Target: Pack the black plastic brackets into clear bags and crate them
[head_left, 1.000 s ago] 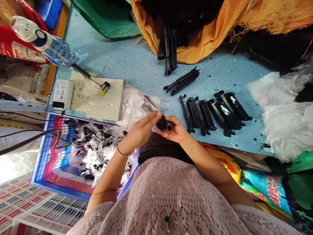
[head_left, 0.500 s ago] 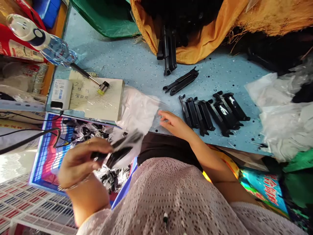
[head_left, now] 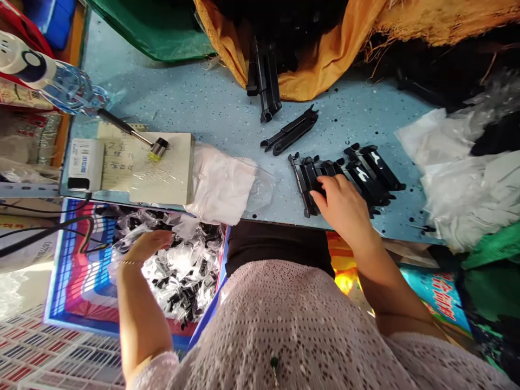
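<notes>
My right hand (head_left: 343, 203) is on the row of black plastic parts (head_left: 300, 181) near the table's front edge, thumb and fingers curled round some of them; the exact number is hidden. The parts lie side by side at a slant, and a few to the right carry white marks. Down at the left, my left hand (head_left: 150, 245) is low over clear bags of black parts (head_left: 184, 271) in a blue basket (head_left: 60, 276). Its fingers point right and look stretched out, though their undersides are hidden. A stack of clear plastic bags (head_left: 221, 181) lies at the table's edge between my hands.
Two loose black parts (head_left: 290, 130) lie behind the row. More spill from an orange sack (head_left: 312, 84) beside a green sack (head_left: 162, 38). A small hammer-like tool (head_left: 158, 147) rests on a pale block (head_left: 170, 179). White plastic bags (head_left: 459, 173) are piled at right.
My left hand has gone down into the basket with the bagged black parts it held, which no longer stand out there. My right hand has moved right from the bag stack onto the black parts.
</notes>
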Action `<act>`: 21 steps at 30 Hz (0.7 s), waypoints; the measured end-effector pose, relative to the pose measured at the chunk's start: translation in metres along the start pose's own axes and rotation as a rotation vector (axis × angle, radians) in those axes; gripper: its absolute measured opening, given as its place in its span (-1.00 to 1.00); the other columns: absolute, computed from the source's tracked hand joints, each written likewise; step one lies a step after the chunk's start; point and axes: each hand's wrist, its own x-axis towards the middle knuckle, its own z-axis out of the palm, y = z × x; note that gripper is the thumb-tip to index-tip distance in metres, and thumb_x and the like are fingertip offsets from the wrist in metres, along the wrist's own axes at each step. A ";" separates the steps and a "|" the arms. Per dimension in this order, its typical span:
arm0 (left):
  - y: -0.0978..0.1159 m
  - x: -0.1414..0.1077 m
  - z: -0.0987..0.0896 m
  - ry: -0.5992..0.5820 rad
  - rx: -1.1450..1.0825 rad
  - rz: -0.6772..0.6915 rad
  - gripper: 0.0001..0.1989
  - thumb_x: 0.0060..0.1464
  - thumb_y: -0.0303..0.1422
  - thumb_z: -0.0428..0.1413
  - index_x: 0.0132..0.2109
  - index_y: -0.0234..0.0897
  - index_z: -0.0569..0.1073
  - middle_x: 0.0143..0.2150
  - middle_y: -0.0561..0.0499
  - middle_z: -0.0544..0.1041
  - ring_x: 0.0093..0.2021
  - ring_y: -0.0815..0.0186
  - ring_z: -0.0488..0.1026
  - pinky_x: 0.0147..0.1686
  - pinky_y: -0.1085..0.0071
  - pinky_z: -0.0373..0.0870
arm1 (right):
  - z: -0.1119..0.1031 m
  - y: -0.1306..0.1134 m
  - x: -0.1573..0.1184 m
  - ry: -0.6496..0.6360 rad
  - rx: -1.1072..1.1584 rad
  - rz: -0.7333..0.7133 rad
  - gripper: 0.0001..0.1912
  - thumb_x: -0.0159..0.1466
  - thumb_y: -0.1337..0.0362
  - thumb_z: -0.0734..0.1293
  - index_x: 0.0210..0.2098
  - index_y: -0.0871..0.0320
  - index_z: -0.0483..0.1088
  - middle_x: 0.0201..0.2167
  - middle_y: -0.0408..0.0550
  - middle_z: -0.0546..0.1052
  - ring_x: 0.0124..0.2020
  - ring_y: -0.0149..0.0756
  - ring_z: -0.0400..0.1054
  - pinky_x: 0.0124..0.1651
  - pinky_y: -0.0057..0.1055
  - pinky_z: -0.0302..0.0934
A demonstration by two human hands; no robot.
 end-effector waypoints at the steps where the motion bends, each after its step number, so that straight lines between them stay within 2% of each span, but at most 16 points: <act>1: 0.024 -0.003 0.008 -0.159 -0.059 0.026 -0.73 0.11 -0.06 0.29 -0.31 -0.15 0.61 -0.50 0.10 0.62 -0.54 0.33 0.54 -0.55 0.41 0.53 | -0.001 0.001 -0.002 -0.009 -0.083 0.026 -0.71 0.41 0.22 0.28 0.04 0.23 0.45 -0.10 0.25 0.50 -0.09 0.09 0.45 -0.15 -0.05 0.39; 3: 0.077 -0.002 0.038 -0.434 -0.143 0.085 -0.78 0.29 -0.18 0.16 -0.09 -0.15 0.64 -0.36 0.00 0.67 -0.44 0.30 0.60 -0.45 0.39 0.58 | -0.002 -0.004 -0.003 -0.060 -0.191 0.047 -0.69 0.40 0.21 0.29 0.04 0.26 0.44 -0.11 0.27 0.50 -0.12 0.10 0.46 -0.22 -0.10 0.38; 4: 0.103 0.005 0.061 -0.450 -0.185 0.169 -0.79 0.30 -0.23 0.16 -0.06 -0.20 0.63 -0.32 -0.06 0.66 -0.42 0.30 0.60 -0.43 0.39 0.58 | -0.001 -0.008 -0.003 -0.086 -0.224 0.049 -0.67 0.40 0.20 0.30 0.06 0.28 0.44 -0.11 0.28 0.50 -0.14 0.10 0.47 -0.25 -0.13 0.37; 5: 0.127 0.016 0.086 -0.375 -0.186 0.260 -0.80 0.29 -0.24 0.18 -0.06 -0.22 0.62 -0.29 -0.08 0.65 -0.38 0.30 0.58 -0.38 0.37 0.57 | -0.001 -0.014 -0.002 -0.110 -0.249 0.050 -0.64 0.40 0.20 0.30 0.09 0.30 0.42 -0.11 0.29 0.51 -0.15 0.10 0.48 -0.27 -0.14 0.37; 7: 0.161 0.047 0.139 -0.007 -0.019 0.317 -0.80 0.24 -0.27 0.23 -0.04 -0.24 0.58 -0.17 -0.11 0.61 -0.27 0.27 0.55 -0.21 0.30 0.56 | 0.000 -0.021 -0.001 -0.153 -0.263 0.054 -0.57 0.40 0.22 0.30 0.16 0.37 0.38 -0.09 0.33 0.52 -0.15 0.10 0.49 -0.28 -0.16 0.37; 8: 0.170 0.065 0.162 0.161 0.092 0.307 -0.76 0.15 -0.29 0.30 -0.07 -0.28 0.56 -0.11 -0.16 0.58 -0.19 0.21 0.54 -0.12 0.23 0.54 | 0.000 -0.022 0.000 -0.171 -0.249 0.062 -0.55 0.40 0.25 0.29 0.20 0.39 0.36 -0.08 0.34 0.52 -0.15 0.10 0.50 -0.27 -0.15 0.37; 10: 0.174 0.097 0.190 0.251 0.236 0.273 -0.88 0.13 -0.36 0.29 -0.22 -0.30 0.54 -0.13 -0.20 0.56 -0.09 0.10 0.51 -0.03 0.16 0.48 | 0.000 -0.015 0.002 -0.185 -0.148 0.083 -0.55 0.40 0.30 0.26 0.23 0.37 0.35 -0.04 0.34 0.53 -0.11 0.09 0.51 -0.19 -0.12 0.39; 12: 0.166 0.116 0.193 0.217 0.188 0.257 -0.91 0.19 -0.41 0.21 -0.31 -0.28 0.51 -0.21 -0.15 0.55 -0.13 0.12 0.49 -0.05 0.20 0.44 | 0.002 -0.003 0.004 -0.181 0.117 0.099 -0.58 0.39 0.30 0.26 0.21 0.26 0.41 -0.02 0.25 0.55 -0.07 0.03 0.50 -0.10 -0.10 0.41; 15: 0.150 0.120 0.173 0.144 -0.170 0.198 -0.87 0.19 -0.33 0.20 -0.32 -0.26 0.50 -0.34 -0.01 0.49 -0.33 0.29 0.43 -0.27 0.36 0.39 | 0.010 0.004 0.009 -0.283 0.807 0.137 -0.62 0.37 0.12 0.31 0.11 0.10 0.49 -0.09 0.05 0.59 -0.12 -0.15 0.51 -0.13 -0.21 0.44; 18: 0.147 0.113 0.161 0.103 -0.429 0.151 -0.80 0.10 -0.24 0.29 -0.33 -0.27 0.50 -0.38 0.05 0.46 -0.40 0.37 0.38 -0.39 0.44 0.32 | 0.025 -0.017 0.019 -0.533 1.394 0.205 -0.59 0.27 -0.03 0.42 -0.01 0.06 0.55 -0.24 -0.07 0.59 -0.29 -0.31 0.48 -0.28 -0.38 0.42; 19: 0.148 0.111 0.161 0.092 -0.449 0.164 -0.80 0.09 -0.24 0.29 -0.35 -0.27 0.51 -0.37 0.04 0.47 -0.39 0.38 0.39 -0.38 0.44 0.34 | 0.030 -0.028 0.023 -0.593 1.502 0.220 -0.60 0.22 -0.03 0.47 -0.05 0.05 0.56 -0.26 -0.09 0.58 -0.32 -0.35 0.46 -0.30 -0.42 0.41; 21: 0.150 0.107 0.163 0.097 -0.442 0.200 -0.82 0.10 -0.27 0.27 -0.37 -0.28 0.53 -0.31 0.02 0.50 -0.36 0.39 0.42 -0.34 0.44 0.40 | 0.041 -0.046 0.032 -0.632 1.629 0.239 -0.62 0.15 0.02 0.54 -0.12 0.06 0.57 -0.31 -0.14 0.57 -0.35 -0.39 0.44 -0.30 -0.46 0.40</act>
